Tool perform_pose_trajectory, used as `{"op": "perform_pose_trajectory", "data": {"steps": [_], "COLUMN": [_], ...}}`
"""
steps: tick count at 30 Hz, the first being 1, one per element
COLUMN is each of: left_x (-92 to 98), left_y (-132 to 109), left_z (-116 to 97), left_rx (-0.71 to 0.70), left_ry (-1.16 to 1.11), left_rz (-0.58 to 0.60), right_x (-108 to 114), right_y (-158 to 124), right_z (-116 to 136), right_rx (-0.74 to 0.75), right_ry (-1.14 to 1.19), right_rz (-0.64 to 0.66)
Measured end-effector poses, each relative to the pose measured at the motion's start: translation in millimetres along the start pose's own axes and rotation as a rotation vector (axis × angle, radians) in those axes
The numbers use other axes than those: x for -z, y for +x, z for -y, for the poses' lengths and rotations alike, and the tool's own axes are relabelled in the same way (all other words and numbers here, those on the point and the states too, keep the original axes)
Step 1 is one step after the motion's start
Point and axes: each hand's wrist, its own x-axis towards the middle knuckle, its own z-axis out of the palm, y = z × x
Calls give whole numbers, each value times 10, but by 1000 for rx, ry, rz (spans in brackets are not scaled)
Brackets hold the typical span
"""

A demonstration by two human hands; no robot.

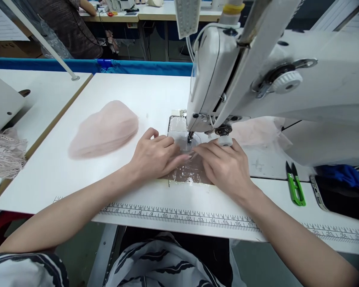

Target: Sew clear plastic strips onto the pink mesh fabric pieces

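Note:
My left hand rests just left of the needle area, its fingers curled and its thumb pointing right. From the other side my right hand meets it, fingers bent and pressed together in front of the presser foot. A small pale edge shows between the fingertips, too thin to name. Both hands lie over the shiny, tape-covered plate of the white sewing machine. Left of my left hand lies a stack of sheer pink fabric pieces. More sheer pink fabric lies behind my right hand, under the machine arm.
Green thread snips and a dark phone lie at the right. A printed ruler runs along the table's front edge. Lacy pink trim is heaped at far left. A person sits beyond the blue cloth trough.

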Motion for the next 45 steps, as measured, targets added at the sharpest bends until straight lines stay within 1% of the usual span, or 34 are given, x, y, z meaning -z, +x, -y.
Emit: {"op": "perform_pose_trajectory", "data": {"steps": [2, 4, 6, 9, 11, 12, 14, 17, 21, 23, 27, 30, 33, 35, 39, 41, 45], "left_x": [-14, -37, -54, -53, -42, -35, -22, -18, -71, -111, -174, -195, -201, -202, -203, -205, -198], "left_y": [13, 21, 20, 13, 14, 16, 20, 22, 19, 14, 4, 3, 0, -5, -12, -11, -2], "left_z": [17, 42, 65, 82, 85, 86, 87, 100, 135, 148, 145, 126, 116, 119, 129, 128, 113], "left_rx": [-25, -74, -109, -113, -118, -120, -122, -114, -131, -125, -115, -158, -186, -181, -160, -144, -122], "left_ry": [-6, -33, -63, -100, -131, -143, -159, -187, -215, -209, -185, -208, -244, -256, -267, -289, -317], "left_rz": [-45, -38, -20, -40, -19, 10, 66, 87, 146, 166, 142, 146, 131, 127, 134, 127, 140], "right_x": [14, 14, 16, 36, 58, 69, 86, 102, 108, 106, 82, 50, 33, 35, 51, 54, 36], "right_y": [7, 9, 7, 9, 16, 20, 24, 19, 7, 3, -5, -14, -16, -12, -12, -19, -27], "right_z": [36, 58, 71, 93, 112, 120, 132, 150, 186, 184, 119, 64, 47, 59, 91, 84, 26], "right_rx": [44, 85, 71, 27, 56, 64, 38, -41, -61, -85, -137, -148, -170, -159, -110, -132, -187], "right_ry": [90, 179, 196, 180, 239, 264, 247, 181, 205, 174, 107, 69, 16, 28, 140, 157, 118], "right_rz": [24, 68, 72, 44, 87, 122, 182, 199, 257, 288, 320, 352, 343, 320, 300, 319, 359]}}
